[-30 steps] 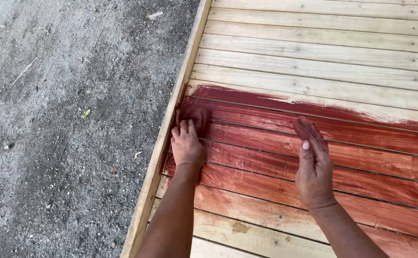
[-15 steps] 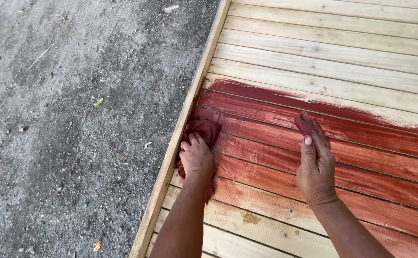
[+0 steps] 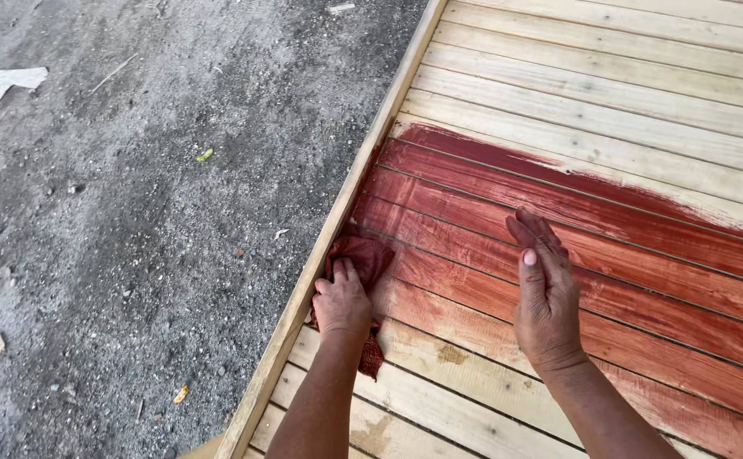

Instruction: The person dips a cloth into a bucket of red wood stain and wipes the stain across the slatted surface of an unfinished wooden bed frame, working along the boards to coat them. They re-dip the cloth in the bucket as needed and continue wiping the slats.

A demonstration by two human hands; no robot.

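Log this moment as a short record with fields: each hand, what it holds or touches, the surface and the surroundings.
Left hand: left hand presses a crumpled red-stained cloth rag onto the boards beside the frame edge.
Right hand: right hand lies flat, fingers together, on the stained boards, holding nothing.
Surface: slatted pale wooden panel; a wet reddish-brown stained band crosses it, with bare wood above and below.
Edge: pale wooden frame rail along the panel's left side.
Surroundings: grey gravel ground with a scrap of white paper.
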